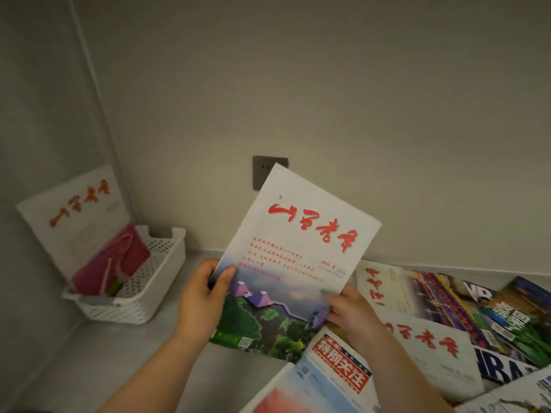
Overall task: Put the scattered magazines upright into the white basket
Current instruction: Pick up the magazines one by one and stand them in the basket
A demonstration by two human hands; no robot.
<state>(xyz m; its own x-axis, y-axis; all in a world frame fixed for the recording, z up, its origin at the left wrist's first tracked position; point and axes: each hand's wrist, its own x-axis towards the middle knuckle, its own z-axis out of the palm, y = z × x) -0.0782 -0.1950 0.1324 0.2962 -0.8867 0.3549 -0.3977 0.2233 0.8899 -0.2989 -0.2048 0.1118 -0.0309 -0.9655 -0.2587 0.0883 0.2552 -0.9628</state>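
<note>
A person's left hand (205, 296) and right hand (351, 314) hold a white magazine (298, 257) with red calligraphy, tilted in the air above a pale bench (119, 353), each hand gripping a lower edge. At left, a white perforated basket (155, 287) in the corner holds a similar white magazine leaning upright (74, 216) and a pink booklet (116, 260). At right, scattered magazines (447, 323) lie overlapping on the bench. A dark wall socket (262, 171) shows behind the held magazine's top corner.
</note>
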